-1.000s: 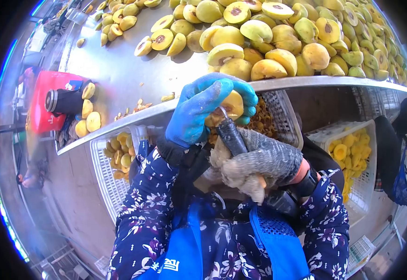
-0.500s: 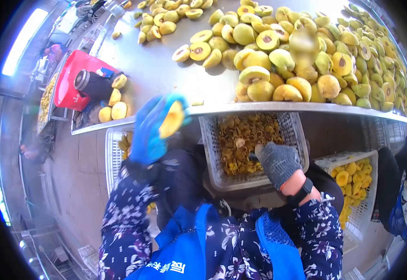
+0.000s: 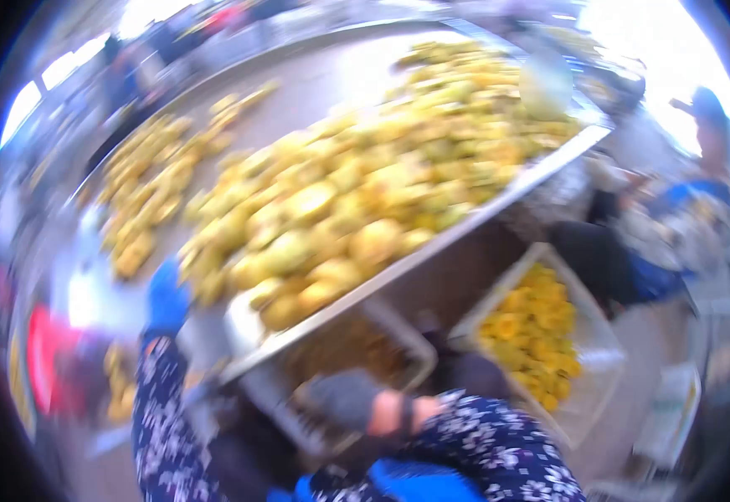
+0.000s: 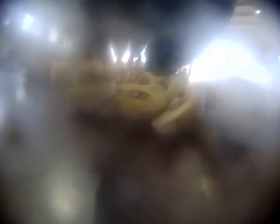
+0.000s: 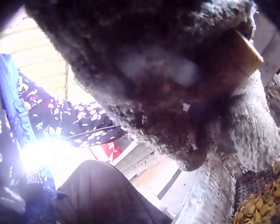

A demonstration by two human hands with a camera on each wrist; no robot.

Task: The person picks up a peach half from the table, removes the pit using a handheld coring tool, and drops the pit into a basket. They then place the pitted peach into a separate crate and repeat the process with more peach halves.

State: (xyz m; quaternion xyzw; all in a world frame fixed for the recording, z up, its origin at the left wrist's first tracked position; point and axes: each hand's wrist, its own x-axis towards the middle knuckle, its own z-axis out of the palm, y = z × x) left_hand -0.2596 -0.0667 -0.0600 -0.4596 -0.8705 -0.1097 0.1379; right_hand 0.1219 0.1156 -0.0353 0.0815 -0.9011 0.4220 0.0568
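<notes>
Blurred in the head view, the blue-gloved left hand [image 3: 167,299] is at the left edge of the heap of halved yellow-green fruit [image 3: 331,201]; its fingers and anything in them cannot be made out. The left wrist view is hazy, with a cut fruit half [image 4: 140,99] near its middle. The grey-gloved right hand [image 3: 344,400] is over the crate of scraps [image 3: 419,356] below the table edge. In the right wrist view that glove [image 5: 149,79] curls round a tool, whose wooden handle end [image 5: 247,53] sticks out; the tool's other end is hidden.
The metal table rim [image 3: 465,238] runs diagonally between the heap and the crates. A white crate [image 3: 604,360] of yellow fruit stands at the right, with another person [image 3: 691,217] beyond. A red bag [image 3: 43,360] is at the left.
The head view has swung toward the right part of the table. My left hand has gone from holding a fruit half near the left crate to the heap's edge; my right stays low by the scraps.
</notes>
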